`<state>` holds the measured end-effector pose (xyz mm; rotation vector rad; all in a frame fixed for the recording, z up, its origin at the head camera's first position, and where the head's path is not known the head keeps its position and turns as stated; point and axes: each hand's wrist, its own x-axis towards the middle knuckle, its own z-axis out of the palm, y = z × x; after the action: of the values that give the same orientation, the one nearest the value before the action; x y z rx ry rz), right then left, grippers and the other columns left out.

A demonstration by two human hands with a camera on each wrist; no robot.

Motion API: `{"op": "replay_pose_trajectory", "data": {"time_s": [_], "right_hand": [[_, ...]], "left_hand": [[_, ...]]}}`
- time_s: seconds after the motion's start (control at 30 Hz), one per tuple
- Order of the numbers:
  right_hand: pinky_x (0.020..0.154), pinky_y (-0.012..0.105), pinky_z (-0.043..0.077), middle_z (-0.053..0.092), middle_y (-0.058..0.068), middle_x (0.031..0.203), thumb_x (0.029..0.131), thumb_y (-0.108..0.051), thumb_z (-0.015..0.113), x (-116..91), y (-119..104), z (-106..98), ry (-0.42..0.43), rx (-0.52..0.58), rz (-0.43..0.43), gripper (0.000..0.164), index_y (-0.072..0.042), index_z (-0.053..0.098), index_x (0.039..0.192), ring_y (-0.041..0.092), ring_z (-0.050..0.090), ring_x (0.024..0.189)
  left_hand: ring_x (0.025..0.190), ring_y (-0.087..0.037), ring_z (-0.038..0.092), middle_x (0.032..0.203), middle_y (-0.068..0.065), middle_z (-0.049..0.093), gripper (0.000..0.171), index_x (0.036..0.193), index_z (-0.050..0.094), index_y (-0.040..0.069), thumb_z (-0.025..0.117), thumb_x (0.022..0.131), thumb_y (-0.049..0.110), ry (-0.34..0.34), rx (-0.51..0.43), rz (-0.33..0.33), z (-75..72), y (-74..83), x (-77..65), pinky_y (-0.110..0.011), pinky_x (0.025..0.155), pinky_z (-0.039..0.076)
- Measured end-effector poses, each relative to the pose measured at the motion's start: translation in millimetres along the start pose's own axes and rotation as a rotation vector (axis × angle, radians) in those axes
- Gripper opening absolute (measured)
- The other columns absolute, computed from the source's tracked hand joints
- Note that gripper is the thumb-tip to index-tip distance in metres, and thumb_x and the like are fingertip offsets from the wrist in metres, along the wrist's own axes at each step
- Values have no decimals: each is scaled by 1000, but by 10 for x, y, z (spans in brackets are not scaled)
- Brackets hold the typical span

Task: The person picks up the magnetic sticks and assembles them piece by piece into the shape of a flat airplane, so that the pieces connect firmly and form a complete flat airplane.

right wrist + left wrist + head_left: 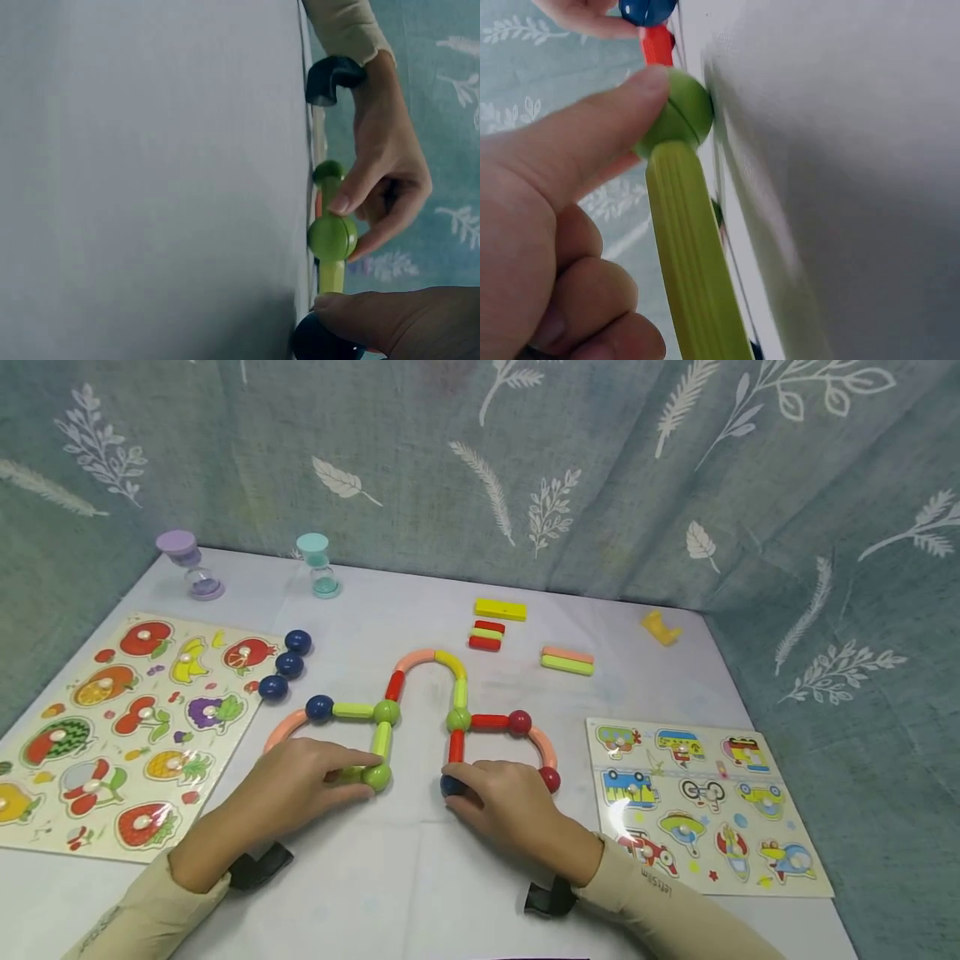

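Note:
My left hand (288, 789) pinches a light green ball (377, 777) between thumb and forefinger. In the left wrist view a ribbed yellow-green stick (694, 255) runs from that ball toward the camera. With thumb and forefinger my right hand (517, 802) holds a dark blue ball (322, 341) at the lower end of a red stick (457, 746). Both balls belong to one joined figure of sticks and balls lying on the white tabletop. Its top is an arch of a pink curved piece (414, 662) and a yellow curved piece (452, 663). A red ball (519, 722) sits on the right side.
At left lies a fruit puzzle board (187, 710), with several dark blue balls (289, 665) by its edge. A vehicle puzzle board (705, 810) lies at right. Behind are loose sticks (567, 662), a yellow block (501, 609), a purple hourglass (191, 564) and a teal hourglass (318, 565).

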<state>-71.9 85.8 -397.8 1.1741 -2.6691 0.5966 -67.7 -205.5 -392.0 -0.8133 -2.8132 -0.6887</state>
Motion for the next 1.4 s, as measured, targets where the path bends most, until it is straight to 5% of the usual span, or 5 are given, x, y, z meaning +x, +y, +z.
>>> {"op": "replay_pose_trajectory", "data": {"time_s": [0.33,0.6,0.8,1.1,1.4], "right_hand": [[58,19,42,67,-10,85,80,-33,74,40,197,-63,10,-53,101,37,-21,66,114,1,53,67],[59,16,42,66,-11,86,81,-35,73,70,266,-65,-28,2,124,40,-22,65,117,-2,51,68],[58,24,42,52,-16,63,82,-40,70,98,392,-246,-27,44,233,36,-26,66,115,0,45,56],[43,30,32,47,0,56,86,-30,68,256,1306,-721,76,130,487,24,-18,70,107,17,41,48],[54,33,36,56,5,72,87,-31,66,313,1927,-623,-26,52,705,26,-16,68,108,21,46,62]], "left_hand": [[56,0,43,78,22,63,32,107,71,30,77,76,36,12,-8,-3,81,37,260,-22,51,34],[56,-1,44,73,21,60,34,109,71,28,77,76,36,35,-5,-40,115,32,283,-23,50,35],[56,-3,42,66,20,54,37,112,69,28,76,77,37,36,-25,-65,132,26,272,-24,49,34],[48,-3,34,52,14,35,37,113,68,31,76,78,36,48,-48,-86,189,0,243,-23,45,27],[45,-2,31,51,13,36,35,112,68,31,75,79,35,70,-138,-111,247,-25,229,-22,43,27]]}}
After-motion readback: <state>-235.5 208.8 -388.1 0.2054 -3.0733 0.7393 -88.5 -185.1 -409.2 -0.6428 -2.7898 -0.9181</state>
